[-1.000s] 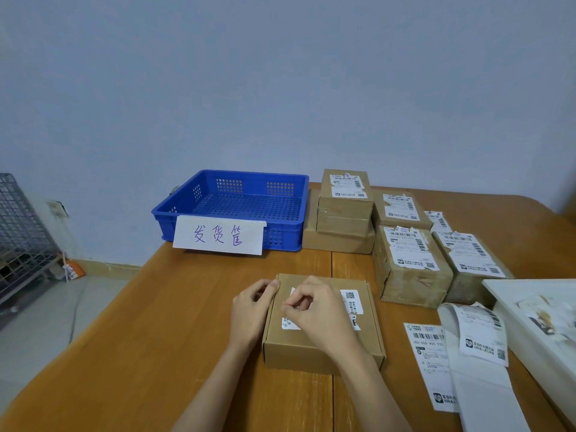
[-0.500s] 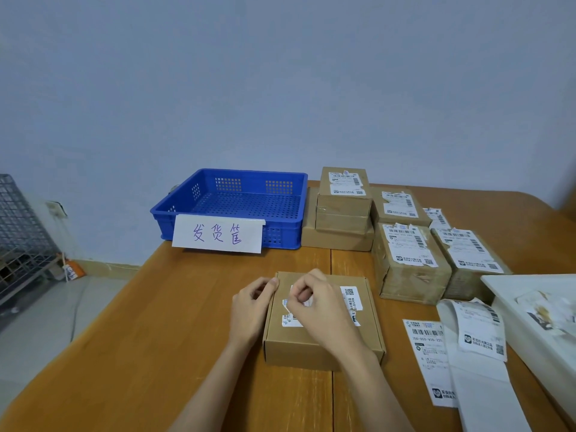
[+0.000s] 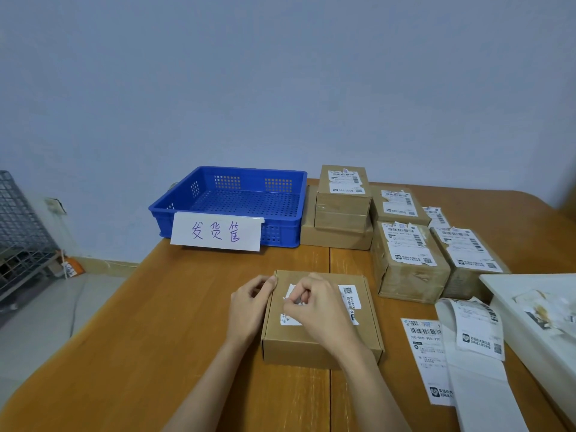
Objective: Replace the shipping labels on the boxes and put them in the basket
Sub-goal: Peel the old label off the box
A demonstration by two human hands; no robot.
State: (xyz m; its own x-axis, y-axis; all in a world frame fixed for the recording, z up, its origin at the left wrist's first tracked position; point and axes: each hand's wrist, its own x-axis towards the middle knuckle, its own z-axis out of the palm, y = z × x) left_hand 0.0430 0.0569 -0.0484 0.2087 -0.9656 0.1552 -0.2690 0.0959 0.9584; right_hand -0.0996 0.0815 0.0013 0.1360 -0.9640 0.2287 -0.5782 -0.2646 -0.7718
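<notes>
**On the near box: peeling the old label**

At the front of the surface, between both hands: flat cardboard box, old label on its lid, part torn, one white corner lifted.

Left hand: curled against the box's left edge, thumb up on the lid's corner, bracing. Right hand: over the lid, fingertips pinched at the lifted corner of the label, though the pinch itself sits half hidden behind the knuckles, so probably on paper rather than on bare card.

Step in hand, by the look of it: stripping the old label before a fresh one goes on.

How to do it well:
- Keep the left hand pressing down and inward, so the box cannot slide or tip up with the pull.
- Pull low and slow, back along the lid rather than straight up; thin label paper tears easily, as the ragged edge already suggests.
- Regrip close to the peel line as it travels, not out at the loose end.
- Where paper splits, start again from another corner.
- Clear every scrap, so the new label lies flat.

Ready for after: fresh labels on their strip, just right of the box. Blue basket at the back left, nothing in it. More boxes waiting at the back right, old labels on them.
</notes>
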